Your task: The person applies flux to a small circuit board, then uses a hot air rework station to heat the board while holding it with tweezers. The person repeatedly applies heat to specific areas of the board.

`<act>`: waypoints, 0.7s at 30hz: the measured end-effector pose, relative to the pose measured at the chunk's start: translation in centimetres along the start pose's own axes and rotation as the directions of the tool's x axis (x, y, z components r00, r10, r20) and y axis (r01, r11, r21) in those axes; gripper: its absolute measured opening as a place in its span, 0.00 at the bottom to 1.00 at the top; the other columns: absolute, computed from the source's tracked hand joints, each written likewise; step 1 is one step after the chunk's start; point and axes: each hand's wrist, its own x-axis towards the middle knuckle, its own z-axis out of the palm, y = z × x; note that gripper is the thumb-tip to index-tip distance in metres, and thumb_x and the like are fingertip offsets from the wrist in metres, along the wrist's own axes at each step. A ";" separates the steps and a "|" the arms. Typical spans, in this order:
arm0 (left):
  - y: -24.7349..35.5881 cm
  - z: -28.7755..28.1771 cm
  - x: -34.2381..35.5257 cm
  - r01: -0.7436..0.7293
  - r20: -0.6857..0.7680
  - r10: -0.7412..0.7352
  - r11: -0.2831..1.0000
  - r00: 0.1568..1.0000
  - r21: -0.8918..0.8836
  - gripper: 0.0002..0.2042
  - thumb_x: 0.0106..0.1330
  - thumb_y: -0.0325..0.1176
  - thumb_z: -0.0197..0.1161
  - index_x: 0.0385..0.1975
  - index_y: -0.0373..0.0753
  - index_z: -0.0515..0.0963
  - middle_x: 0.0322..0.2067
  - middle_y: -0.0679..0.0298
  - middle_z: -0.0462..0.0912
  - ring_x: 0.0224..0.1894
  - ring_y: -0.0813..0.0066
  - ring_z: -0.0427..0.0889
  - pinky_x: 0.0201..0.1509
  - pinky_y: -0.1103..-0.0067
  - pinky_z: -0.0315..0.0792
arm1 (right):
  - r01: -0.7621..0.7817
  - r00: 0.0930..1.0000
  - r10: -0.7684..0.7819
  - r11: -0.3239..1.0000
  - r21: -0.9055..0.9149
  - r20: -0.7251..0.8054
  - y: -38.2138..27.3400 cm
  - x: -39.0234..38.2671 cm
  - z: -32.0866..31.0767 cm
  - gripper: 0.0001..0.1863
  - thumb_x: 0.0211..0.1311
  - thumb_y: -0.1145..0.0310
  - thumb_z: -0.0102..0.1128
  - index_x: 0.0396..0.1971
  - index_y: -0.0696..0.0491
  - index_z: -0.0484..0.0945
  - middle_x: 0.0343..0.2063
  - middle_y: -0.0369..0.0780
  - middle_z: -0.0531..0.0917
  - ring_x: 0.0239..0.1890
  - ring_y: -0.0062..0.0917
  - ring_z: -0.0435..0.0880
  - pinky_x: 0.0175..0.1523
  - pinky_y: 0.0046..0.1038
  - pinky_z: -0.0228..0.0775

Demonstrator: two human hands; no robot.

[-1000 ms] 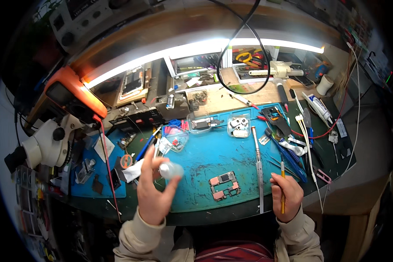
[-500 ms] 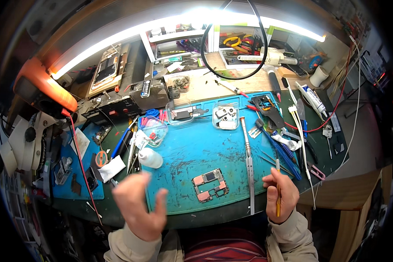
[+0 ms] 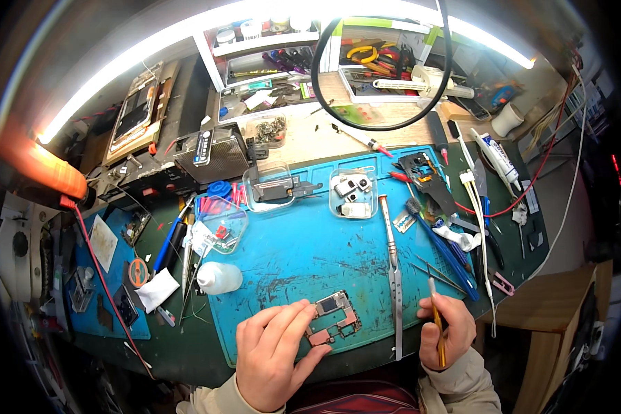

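A: What are the 2 hands doing?

B: The left hand (image 3: 276, 355) is at the flat, dark-edged circuit board with pinkish patches (image 3: 347, 318). Its thumb is apart from its fingertips, both by the board's left edge; whether they grip it, I cannot tell. The right hand (image 3: 452, 334) pinches a slim tool with a yellow handle and a grey tip (image 3: 436, 319).

A: Is that tip on the board?

B: No, it is well apart, pointing away from the wearer. The board is just right of the left hand, over the scuffed blue mat (image 3: 283, 259) (whether its left edge is raised, I cannot tell). A long, thin silver metal tool (image 3: 394, 269) lies between the board and the right hand.

A: So what looks done?

B: The board is out in the open, with no casing around it. Well beyond both hands, 1 clear plastic box (image 3: 375, 207) holds small loose white and black parts. A squat white plastic bottle (image 3: 222, 278), beyond the left hand and to its left, is in neither hand.

A: And what is left?

B: My judgement: nothing on the board shows as plainly finished, and how much remains cannot be told.
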 end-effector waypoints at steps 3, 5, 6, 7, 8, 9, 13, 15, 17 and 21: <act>0.1 -0.1 0.1 0.031 0.007 -0.031 0.999 0.999 -0.008 0.31 0.50 0.36 0.82 0.57 0.38 0.80 0.57 0.60 0.83 0.55 0.59 0.78 0.57 0.66 0.68 | -0.003 1.000 0.003 0.999 -0.041 0.010 -0.4 0.4 0.1 0.20 0.75 0.61 0.60 0.56 0.61 0.77 0.38 0.45 0.87 0.29 0.28 0.85 0.37 0.29 0.79; -0.1 0.0 0.1 0.029 0.011 -0.029 1.000 1.000 -0.011 0.32 0.49 0.36 0.82 0.57 0.38 0.80 0.57 0.60 0.83 0.54 0.59 0.78 0.56 0.66 0.68 | -0.007 1.000 0.008 0.998 -0.062 0.021 -0.5 0.6 0.1 0.19 0.74 0.62 0.61 0.55 0.61 0.78 0.38 0.43 0.87 0.30 0.29 0.85 0.36 0.30 0.78; -0.1 0.0 0.1 0.028 0.013 -0.028 1.000 1.000 -0.013 0.32 0.49 0.36 0.82 0.57 0.38 0.81 0.57 0.60 0.83 0.54 0.59 0.79 0.56 0.67 0.68 | -0.007 1.000 0.009 0.998 -0.069 0.030 -0.5 0.5 0.1 0.19 0.74 0.62 0.61 0.55 0.61 0.78 0.38 0.44 0.86 0.30 0.29 0.85 0.36 0.30 0.78; -0.1 -0.1 0.1 0.027 0.031 -0.027 1.000 0.999 0.007 0.32 0.49 0.36 0.81 0.57 0.39 0.81 0.58 0.61 0.83 0.54 0.60 0.78 0.56 0.66 0.68 | -0.005 0.999 0.008 0.997 -0.073 0.035 -0.5 0.6 0.1 0.19 0.74 0.62 0.61 0.55 0.60 0.79 0.38 0.44 0.86 0.30 0.30 0.84 0.35 0.30 0.78; -0.1 -0.1 0.1 0.024 0.049 -0.026 0.999 0.998 0.027 0.32 0.49 0.37 0.81 0.58 0.39 0.81 0.58 0.61 0.82 0.55 0.60 0.78 0.57 0.66 0.67 | 0.010 0.999 -0.006 0.997 -0.079 0.053 -0.4 0.7 0.0 0.18 0.75 0.62 0.60 0.54 0.60 0.80 0.38 0.44 0.86 0.30 0.31 0.84 0.35 0.31 0.77; 0.0 -0.1 0.1 0.021 0.068 -0.024 0.999 0.997 0.047 0.32 0.50 0.37 0.80 0.58 0.40 0.81 0.58 0.61 0.81 0.55 0.60 0.77 0.57 0.65 0.67 | 0.025 0.997 -0.019 0.996 -0.086 0.071 -0.3 0.7 -0.2 0.18 0.75 0.62 0.60 0.54 0.60 0.80 0.38 0.45 0.86 0.29 0.32 0.84 0.35 0.31 0.77; 0.4 0.1 0.2 -0.057 0.125 0.029 0.973 0.992 0.223 0.32 0.52 0.38 0.77 0.60 0.42 0.82 0.58 0.61 0.79 0.57 0.61 0.75 0.58 0.63 0.65 | 0.008 0.996 0.000 0.997 -0.083 0.086 -0.5 0.9 -0.4 0.17 0.77 0.61 0.58 0.52 0.59 0.82 0.38 0.45 0.85 0.29 0.35 0.83 0.34 0.33 0.76; 0.5 0.2 0.2 -0.075 0.151 0.036 0.963 0.988 0.260 0.31 0.53 0.39 0.76 0.61 0.43 0.81 0.58 0.60 0.78 0.57 0.61 0.74 0.59 0.62 0.63 | -0.001 0.994 0.011 0.996 -0.093 0.112 -0.5 0.9 -0.4 0.17 0.77 0.61 0.58 0.52 0.59 0.82 0.38 0.45 0.85 0.30 0.36 0.83 0.35 0.33 0.76; 1.0 -0.1 0.6 -0.063 0.153 0.026 0.967 0.988 0.247 0.30 0.53 0.35 0.76 0.60 0.42 0.82 0.57 0.59 0.79 0.57 0.60 0.75 0.59 0.63 0.66 | -0.003 0.992 0.015 0.995 -0.096 0.128 -0.5 1.0 -0.4 0.17 0.76 0.61 0.58 0.53 0.59 0.82 0.38 0.46 0.85 0.30 0.37 0.83 0.35 0.34 0.76; 0.9 -0.5 1.3 -0.066 0.008 0.066 0.984 0.998 0.168 0.20 0.66 0.29 0.68 0.59 0.40 0.82 0.49 0.60 0.84 0.47 0.62 0.82 0.52 0.67 0.72 | 0.011 0.992 0.004 0.992 -0.124 0.125 -0.5 1.2 -0.3 0.19 0.79 0.58 0.54 0.53 0.59 0.81 0.37 0.45 0.86 0.28 0.31 0.83 0.35 0.30 0.77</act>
